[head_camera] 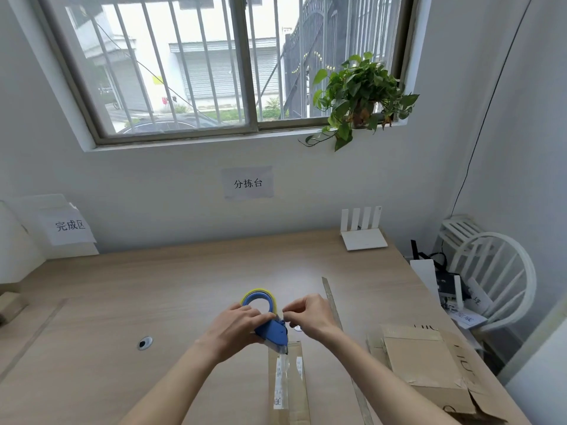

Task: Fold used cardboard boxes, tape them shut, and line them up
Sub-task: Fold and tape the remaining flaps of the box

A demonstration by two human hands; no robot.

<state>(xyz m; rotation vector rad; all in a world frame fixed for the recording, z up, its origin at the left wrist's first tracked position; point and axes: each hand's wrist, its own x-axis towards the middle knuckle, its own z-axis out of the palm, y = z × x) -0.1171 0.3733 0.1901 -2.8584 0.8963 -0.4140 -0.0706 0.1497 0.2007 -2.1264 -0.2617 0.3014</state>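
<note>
Cardboard boxes: two lots visible on the wooden table (184,271). Going left to right.

Far left, against the wall: white paper sign (70,225) with printed characters, propped on a pale stack. Small round hole (145,342) in the tabletop, left of the arms.

Centre, near edge: left hand (237,326) grips the blue tape dispenser (271,331) from its left side, fingers curled over the body. Dispenser carries a yellow-edged tape roll (259,299) at its far end; its near end points down and touches the narrow cardboard box (288,384). That box lies flat, long axis running toward the camera, with a white label strip and clear tape along its top face.

Right hand (306,317) is just beside the dispenser, thumb and forefinger pinched together at the dispenser's right side; whether they hold the tape end, cannot tell. Hands are close, with the dispenser between them.

Metal ruler (334,311) lies along the table just right of the right hand, passing under the right forearm.

On the wall above centre: second paper sign (248,183). White router (363,233) stands at the table's back right.

Right: stack of flattened cardboard boxes (426,363) at the table's right edge, brown tape remnants on them. Beyond the table, a white chair (497,271). Potted plant (359,96) on the window sill
</note>
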